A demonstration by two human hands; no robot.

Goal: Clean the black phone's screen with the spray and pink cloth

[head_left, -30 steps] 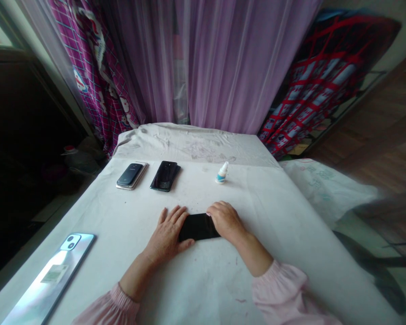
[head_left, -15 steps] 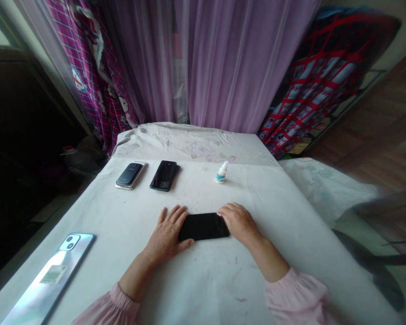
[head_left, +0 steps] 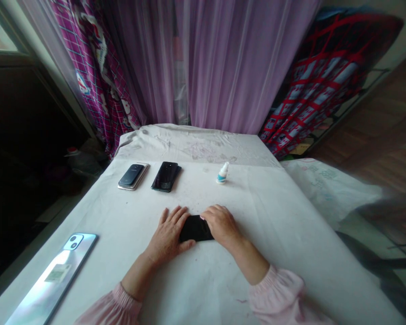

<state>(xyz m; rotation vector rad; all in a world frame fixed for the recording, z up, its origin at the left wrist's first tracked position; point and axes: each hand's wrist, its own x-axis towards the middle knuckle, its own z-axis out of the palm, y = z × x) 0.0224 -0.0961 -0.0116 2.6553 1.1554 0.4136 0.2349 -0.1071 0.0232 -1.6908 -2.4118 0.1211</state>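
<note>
A black smartphone (head_left: 195, 228) lies flat on the white-covered table, screen side up and dark. My left hand (head_left: 169, 232) grips its left end, with the fingers at the far edge and the thumb along the near edge. Over the phone's right part rests my right hand (head_left: 222, 224), its fingers bent and pressed together on the screen. Something small and pale shows at those fingertips, too small to name. The phone's right end is hidden beneath this hand.
Beyond my hands stands a small white bottle (head_left: 222, 174) with a blue label. Two stacks of phones, one with a dark phone (head_left: 131, 175) and one with a black phone (head_left: 164, 176) on top, lie back left. A large silvery phone-shaped slab (head_left: 59, 271) lies front left. Purple curtains (head_left: 230, 67) hang behind.
My right hand has slid left across the screen, from the phone's right end toward its middle. My left hand keeps its hold, and the phone stays in place.
</note>
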